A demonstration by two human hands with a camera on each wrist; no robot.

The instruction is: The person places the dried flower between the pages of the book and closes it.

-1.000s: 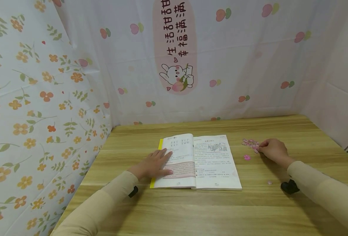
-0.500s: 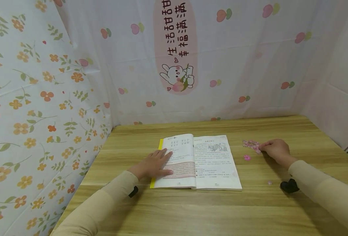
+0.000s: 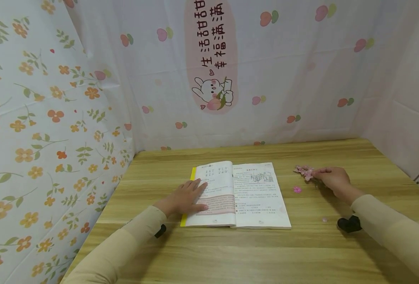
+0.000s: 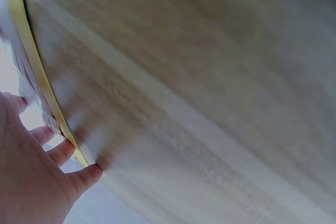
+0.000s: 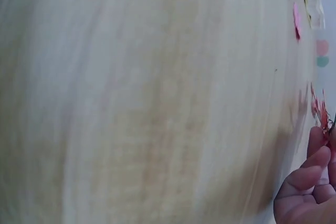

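Observation:
An open book (image 3: 260,193) lies on the wooden table, printed text on both pages and a yellow edge at its left. My left hand (image 3: 186,199) rests on the left page with spread fingers. In the left wrist view some fingertips (image 4: 89,177) reach past the yellow edge onto the table. My right hand (image 3: 333,181), to the right of the book, pinches a sprig of small pink flowers (image 3: 304,172) between thumb and fingers. The sprig (image 5: 321,108) is only partly visible in the right wrist view.
A bright pink flower (image 3: 297,189) lies between the book and my right hand. Nearer the front is a small pale pink petal (image 3: 324,219). A patterned cloth (image 3: 284,79) hangs behind the table, and a floral cloth (image 3: 53,142) hangs at the left.
My right hand has raised the sprig slightly off the table and drawn it a little to the right. The left hand and the book have stayed put.

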